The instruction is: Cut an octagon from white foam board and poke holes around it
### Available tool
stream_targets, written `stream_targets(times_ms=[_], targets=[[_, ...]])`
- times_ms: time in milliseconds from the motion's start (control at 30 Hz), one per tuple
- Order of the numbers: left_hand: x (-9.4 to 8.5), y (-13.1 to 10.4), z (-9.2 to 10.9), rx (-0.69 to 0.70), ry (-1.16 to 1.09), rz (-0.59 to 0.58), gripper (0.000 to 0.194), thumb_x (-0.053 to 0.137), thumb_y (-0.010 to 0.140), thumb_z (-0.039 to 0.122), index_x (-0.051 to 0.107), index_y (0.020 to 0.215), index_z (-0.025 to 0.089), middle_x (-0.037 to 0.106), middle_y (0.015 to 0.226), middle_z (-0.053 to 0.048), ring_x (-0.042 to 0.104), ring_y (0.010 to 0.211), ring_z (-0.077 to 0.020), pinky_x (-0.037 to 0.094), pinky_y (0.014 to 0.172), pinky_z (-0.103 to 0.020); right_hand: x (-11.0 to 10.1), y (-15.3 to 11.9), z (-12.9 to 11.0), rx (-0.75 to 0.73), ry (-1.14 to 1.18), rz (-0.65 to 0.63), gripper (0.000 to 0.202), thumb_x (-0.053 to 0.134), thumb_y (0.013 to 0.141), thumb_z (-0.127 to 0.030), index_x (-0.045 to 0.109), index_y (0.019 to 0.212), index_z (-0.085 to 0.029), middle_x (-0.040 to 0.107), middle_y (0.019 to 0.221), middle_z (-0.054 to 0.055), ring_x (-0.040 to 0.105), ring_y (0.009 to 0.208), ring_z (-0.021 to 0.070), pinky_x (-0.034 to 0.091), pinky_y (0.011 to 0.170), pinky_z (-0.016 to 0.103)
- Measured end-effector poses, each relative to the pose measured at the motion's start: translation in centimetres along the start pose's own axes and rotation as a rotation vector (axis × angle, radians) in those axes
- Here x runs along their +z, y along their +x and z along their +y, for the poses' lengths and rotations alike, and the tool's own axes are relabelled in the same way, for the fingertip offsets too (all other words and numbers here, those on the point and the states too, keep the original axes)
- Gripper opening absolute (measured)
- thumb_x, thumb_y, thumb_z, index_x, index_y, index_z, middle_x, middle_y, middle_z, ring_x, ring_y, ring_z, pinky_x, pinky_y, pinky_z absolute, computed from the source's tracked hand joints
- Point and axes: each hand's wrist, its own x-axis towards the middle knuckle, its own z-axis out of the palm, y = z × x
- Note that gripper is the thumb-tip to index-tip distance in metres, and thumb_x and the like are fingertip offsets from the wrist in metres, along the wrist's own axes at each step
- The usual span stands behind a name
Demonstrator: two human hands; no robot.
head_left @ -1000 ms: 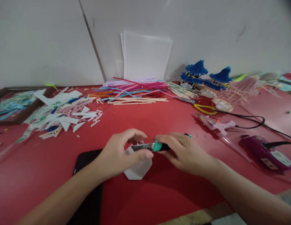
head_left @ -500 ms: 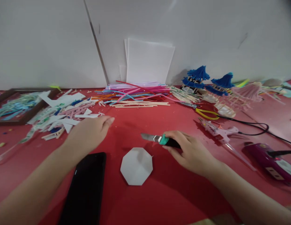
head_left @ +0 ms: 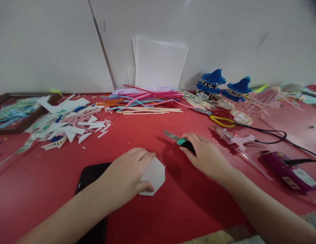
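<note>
A white octagonal piece of card [head_left: 155,174] lies on the red table. My left hand [head_left: 134,171] is over its left part, thumb on the near side and fingers at the far edge, gripping it. The covered part of the card is hidden. To the right, my right hand [head_left: 203,154] is closed around the black and teal handle of a utility knife [head_left: 186,145]. Its blade is out, points to the upper left and is held above the table, apart from the card. Under my left forearm lies a black phone [head_left: 93,173], partly covered.
White paper scraps and cut sticks [head_left: 68,127] are heaped at the left, beside a brown frame [head_left: 16,130]. Colored pipe cleaners [head_left: 147,96] lie at the back. On the right are blue-roofed models [head_left: 211,81], yellow-handled pliers [head_left: 221,121], a glue gun [head_left: 236,140] and a purple power strip [head_left: 287,171].
My left hand has come from beside the scrap pile down and right onto the octagonal card. More small scraps lie by the pile. The knife's blade has tilted upward.
</note>
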Motion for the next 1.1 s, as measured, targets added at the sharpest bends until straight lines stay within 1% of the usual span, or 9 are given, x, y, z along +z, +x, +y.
stream_targets(times_ms=[200,300,400,467,567,700,767,900,1100], targets=[[0.0,0.4,-0.6,-0.133,-0.234,0.132,0.043,0.079,0.066,0.037,0.063,0.104,0.022,0.061,0.103,-0.004,0.061,0.089,-0.0236,0.051,0.078,-0.038,0.3,0.5,0.7,0.024,-0.026,0.009,0.020,0.054,0.089,-0.016,0.054,0.109,-0.016,0.069,0.104,0.013,0.064,0.098,0.0312,0.049,0.080,0.042],[0.1,0.5,-1.2,-0.169,-0.265,0.421,0.021,0.067,0.078,0.039,0.058,0.087,0.022,0.063,0.085,0.001,0.061,0.075,-0.0179,0.049,0.067,-0.030,0.5,0.6,0.8,0.011,-0.031,0.031,0.020,0.053,0.088,-0.016,0.054,0.108,-0.016,0.068,0.104,0.013,0.064,0.097,0.0313,0.048,0.080,0.042],[0.2,0.3,-2.0,-0.157,-0.209,0.819,0.014,0.051,0.090,0.036,0.056,0.092,0.024,0.066,0.080,0.002,0.061,0.067,-0.0147,0.046,0.058,-0.026,0.5,0.5,0.9,-0.007,-0.031,0.050,0.020,0.052,0.088,-0.017,0.054,0.107,-0.016,0.069,0.103,0.014,0.064,0.096,0.0312,0.048,0.079,0.042],[0.3,0.2,-2.6,-0.121,-0.154,0.949,0.015,0.046,0.094,0.033,0.056,0.100,0.023,0.069,0.084,0.001,0.064,0.069,-0.0150,0.047,0.058,-0.025,0.5,0.5,0.8,-0.012,-0.028,0.045,0.019,0.051,0.088,-0.016,0.054,0.107,-0.016,0.068,0.102,0.014,0.064,0.096,0.0312,0.048,0.079,0.042],[0.7,0.3,-3.2,-0.019,-0.044,0.944,0.016,0.049,0.093,0.025,0.059,0.106,0.022,0.072,0.095,-0.002,0.068,0.083,-0.0177,0.052,0.070,-0.026,0.4,0.5,0.8,-0.007,-0.030,0.034,0.018,0.051,0.089,-0.017,0.053,0.107,-0.016,0.068,0.102,0.013,0.064,0.096,0.0314,0.048,0.078,0.042],[1.5,0.8,-3.5,0.263,0.216,0.705,0.025,0.046,0.085,0.009,0.064,0.097,0.021,0.075,0.095,-0.003,0.069,0.087,-0.0205,0.055,0.076,-0.032,0.4,0.5,0.8,-0.006,-0.034,0.031,0.020,0.052,0.089,-0.017,0.053,0.109,-0.017,0.068,0.104,0.013,0.063,0.098,0.0319,0.047,0.079,0.042],[1.7,0.9,-3.5,0.303,0.273,0.653,0.026,0.046,0.084,0.008,0.065,0.096,0.022,0.075,0.094,-0.003,0.069,0.084,-0.0201,0.055,0.076,-0.033,0.3,0.5,0.8,-0.002,-0.040,0.021,0.020,0.053,0.089,-0.017,0.053,0.109,-0.017,0.067,0.105,0.013,0.063,0.098,0.0320,0.047,0.080,0.042],[1.4,0.8,-3.2,0.379,0.292,0.819,0.028,0.050,0.087,0.007,0.064,0.106,0.021,0.075,0.102,-0.005,0.068,0.096,-0.0206,0.050,0.094,-0.040,0.2,0.4,0.5,0.011,-0.055,0.015,0.018,0.054,0.089,-0.018,0.053,0.107,-0.017,0.067,0.103,0.012,0.063,0.097,0.0309,0.046,0.079,0.040],[1.2,0.5,-2.5,0.477,0.234,0.875,0.027,0.053,0.088,0.006,0.063,0.109,0.020,0.075,0.103,-0.006,0.066,0.092,-0.0208,0.052,0.087,-0.040,0.5,0.2,0.1,-0.009,-0.133,0.057,0.018,0.053,0.090,-0.023,0.056,0.106,-0.016,0.067,0.100,0.014,0.062,0.096,0.0322,0.047,0.081,0.044]])
